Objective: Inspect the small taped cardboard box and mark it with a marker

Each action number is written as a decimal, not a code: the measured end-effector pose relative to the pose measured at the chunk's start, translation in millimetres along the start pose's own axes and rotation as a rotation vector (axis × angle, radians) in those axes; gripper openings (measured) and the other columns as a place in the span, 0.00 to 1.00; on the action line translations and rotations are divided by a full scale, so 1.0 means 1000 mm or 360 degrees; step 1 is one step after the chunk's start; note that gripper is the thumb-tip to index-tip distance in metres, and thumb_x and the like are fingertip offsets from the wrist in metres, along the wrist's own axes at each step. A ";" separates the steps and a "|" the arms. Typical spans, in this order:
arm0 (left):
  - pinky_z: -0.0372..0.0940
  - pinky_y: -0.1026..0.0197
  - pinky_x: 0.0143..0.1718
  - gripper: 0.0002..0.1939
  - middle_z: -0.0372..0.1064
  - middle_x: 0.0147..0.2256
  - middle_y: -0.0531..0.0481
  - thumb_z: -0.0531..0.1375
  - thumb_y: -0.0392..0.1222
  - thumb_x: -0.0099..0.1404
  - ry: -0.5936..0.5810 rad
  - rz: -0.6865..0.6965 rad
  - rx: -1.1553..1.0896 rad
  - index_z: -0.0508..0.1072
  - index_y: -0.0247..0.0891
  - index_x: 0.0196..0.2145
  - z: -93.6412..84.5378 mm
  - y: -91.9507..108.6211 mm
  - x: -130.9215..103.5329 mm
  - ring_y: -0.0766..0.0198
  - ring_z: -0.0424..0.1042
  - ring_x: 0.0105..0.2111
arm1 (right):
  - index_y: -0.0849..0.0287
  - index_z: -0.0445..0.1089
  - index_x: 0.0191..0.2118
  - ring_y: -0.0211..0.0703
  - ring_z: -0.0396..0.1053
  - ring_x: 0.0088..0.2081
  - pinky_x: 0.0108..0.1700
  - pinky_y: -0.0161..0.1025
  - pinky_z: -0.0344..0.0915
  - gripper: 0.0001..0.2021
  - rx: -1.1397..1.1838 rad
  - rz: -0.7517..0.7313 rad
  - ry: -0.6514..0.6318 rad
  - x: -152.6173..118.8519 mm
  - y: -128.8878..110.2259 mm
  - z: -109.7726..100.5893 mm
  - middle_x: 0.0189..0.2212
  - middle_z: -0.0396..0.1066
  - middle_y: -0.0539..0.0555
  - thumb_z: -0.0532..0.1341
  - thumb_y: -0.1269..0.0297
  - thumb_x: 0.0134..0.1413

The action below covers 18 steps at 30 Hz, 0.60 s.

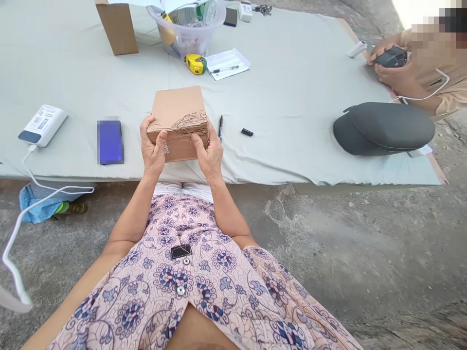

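Note:
Between my two hands is a brown cardboard box (178, 104), tilted over the near edge of the cloth-covered table. Black scribbled lines run over its right corner and near edge. My left hand (153, 148) grips its left side, thumb on the near face. On the right side my right hand (209, 150) grips it the same way, with the fingers mostly hidden behind. Just right of that hand lies an uncapped black marker (221, 128), and farther right its black cap (247, 132). A phone with a blurred blue screen (110, 142) lies left of the box.
A white power bank (44, 125) with a cable sits at the left. Toward the back are a yellow tape measure (196, 64), a paper with a pen (229, 63), a plastic basket (186, 36) and another box (116, 29). A dark case (383, 129) stands right, near another person's hands (392, 68).

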<state>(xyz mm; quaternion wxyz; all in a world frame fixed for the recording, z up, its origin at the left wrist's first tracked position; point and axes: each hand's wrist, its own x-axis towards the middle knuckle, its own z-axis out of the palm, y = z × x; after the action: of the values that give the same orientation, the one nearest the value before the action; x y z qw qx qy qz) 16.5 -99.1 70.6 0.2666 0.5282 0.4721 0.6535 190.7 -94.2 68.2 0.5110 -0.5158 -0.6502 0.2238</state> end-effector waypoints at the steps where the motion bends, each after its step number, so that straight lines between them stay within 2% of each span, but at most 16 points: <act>1: 0.59 0.49 0.72 0.34 0.66 0.64 0.48 0.62 0.72 0.64 -0.0008 -0.0004 -0.0029 0.69 0.52 0.59 -0.001 -0.001 0.001 0.53 0.65 0.68 | 0.53 0.57 0.73 0.55 0.68 0.67 0.71 0.55 0.63 0.39 0.0008 -0.0031 -0.0015 0.000 0.000 0.000 0.64 0.72 0.60 0.52 0.33 0.66; 3: 0.59 0.49 0.72 0.34 0.66 0.65 0.48 0.62 0.72 0.63 -0.0028 0.0003 -0.0051 0.69 0.53 0.59 -0.003 -0.004 0.004 0.54 0.64 0.68 | 0.53 0.56 0.73 0.55 0.69 0.66 0.71 0.55 0.64 0.40 0.0006 -0.0054 -0.0028 0.001 0.001 0.000 0.64 0.72 0.60 0.54 0.33 0.66; 8: 0.57 0.49 0.72 0.35 0.65 0.65 0.47 0.60 0.73 0.64 -0.0059 0.0058 0.0028 0.68 0.51 0.60 -0.005 -0.013 0.010 0.52 0.63 0.69 | 0.51 0.58 0.73 0.54 0.71 0.65 0.69 0.54 0.66 0.39 -0.0003 0.0059 -0.0005 0.001 0.005 0.003 0.62 0.75 0.57 0.56 0.34 0.65; 10: 0.57 0.49 0.72 0.35 0.64 0.66 0.46 0.60 0.72 0.65 -0.0075 0.0078 0.0061 0.67 0.51 0.60 -0.004 -0.016 0.012 0.52 0.62 0.70 | 0.50 0.57 0.73 0.52 0.71 0.65 0.69 0.53 0.67 0.39 0.0048 0.0062 -0.0026 0.002 0.007 0.004 0.63 0.74 0.56 0.56 0.34 0.64; 13: 0.53 0.47 0.74 0.34 0.61 0.68 0.46 0.59 0.72 0.66 -0.0111 0.0108 0.0116 0.65 0.51 0.62 -0.003 -0.020 0.012 0.52 0.58 0.72 | 0.52 0.57 0.73 0.51 0.69 0.68 0.71 0.52 0.65 0.40 0.0114 0.0099 -0.0014 0.003 0.011 0.008 0.67 0.70 0.57 0.57 0.34 0.64; 18: 0.47 0.47 0.76 0.35 0.58 0.71 0.45 0.56 0.72 0.68 -0.0132 0.0142 0.0251 0.63 0.50 0.64 -0.002 -0.032 0.017 0.52 0.51 0.75 | 0.53 0.57 0.72 0.50 0.70 0.66 0.70 0.52 0.66 0.41 0.0193 0.0220 -0.0041 0.007 0.017 0.016 0.66 0.71 0.56 0.57 0.33 0.63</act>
<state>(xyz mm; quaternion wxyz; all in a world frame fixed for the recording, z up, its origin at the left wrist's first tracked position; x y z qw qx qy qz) 4.8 -72.3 49.0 0.2141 0.5947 0.4865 0.6031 184.1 -77.8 51.4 0.5162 -0.5246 -0.6048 0.3041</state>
